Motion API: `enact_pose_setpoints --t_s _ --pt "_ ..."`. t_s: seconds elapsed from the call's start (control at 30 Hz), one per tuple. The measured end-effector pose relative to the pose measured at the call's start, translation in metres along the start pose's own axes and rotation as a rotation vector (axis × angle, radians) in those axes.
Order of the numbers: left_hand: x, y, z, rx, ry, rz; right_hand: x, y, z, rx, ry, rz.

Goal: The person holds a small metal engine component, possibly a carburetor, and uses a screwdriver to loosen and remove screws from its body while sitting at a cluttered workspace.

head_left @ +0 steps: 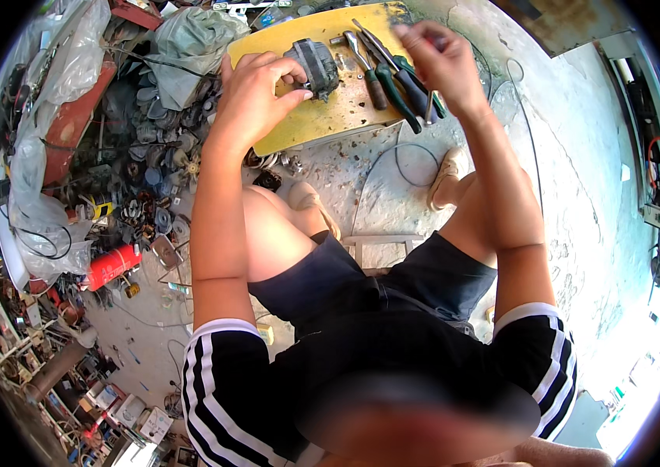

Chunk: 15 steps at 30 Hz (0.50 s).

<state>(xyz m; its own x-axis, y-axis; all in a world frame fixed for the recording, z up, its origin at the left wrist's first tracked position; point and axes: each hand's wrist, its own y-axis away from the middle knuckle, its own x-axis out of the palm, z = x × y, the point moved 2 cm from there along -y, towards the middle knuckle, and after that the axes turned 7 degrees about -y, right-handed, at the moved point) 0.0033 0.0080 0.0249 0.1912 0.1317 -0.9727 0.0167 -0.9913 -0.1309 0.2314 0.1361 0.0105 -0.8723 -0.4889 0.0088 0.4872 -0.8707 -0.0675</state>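
Note:
My left hand (260, 97) grips the near left side of a grey metal motor housing (316, 66), thumb low and fingers curled against it. It rests on a worn yellow board (283, 132) with small parts and dark debris. My right hand (447, 66) is raised over the board's right end, fingers curled together around something too small and blurred to make out. Between the hands lie a ratchet with a brown handle (376, 89), pliers with green handles (404, 109) and other long hand tools, partly under my right hand.
Heaped metal parts (154, 156), plastic sheeting (190, 47) and a red cylinder (112, 266) crowd the left. A cable (415, 146) loops over the concrete floor by my feet. A metal frame (384, 241) lies between my legs; a cabinet-like structure (653, 187) stands at the right.

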Motion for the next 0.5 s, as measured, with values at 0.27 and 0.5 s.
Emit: enact_pose_setpoints --t_s 0.27,0.5 --pt "0.002 0.001 0.000 0.023 -0.028 -0.049 0.038 0.020 -0.007 -0.016 0.495 0.168" --pt "0.004 0.000 -0.001 0.032 -0.011 -0.055 0.054 0.017 -0.029 -0.259 0.507 0.118"
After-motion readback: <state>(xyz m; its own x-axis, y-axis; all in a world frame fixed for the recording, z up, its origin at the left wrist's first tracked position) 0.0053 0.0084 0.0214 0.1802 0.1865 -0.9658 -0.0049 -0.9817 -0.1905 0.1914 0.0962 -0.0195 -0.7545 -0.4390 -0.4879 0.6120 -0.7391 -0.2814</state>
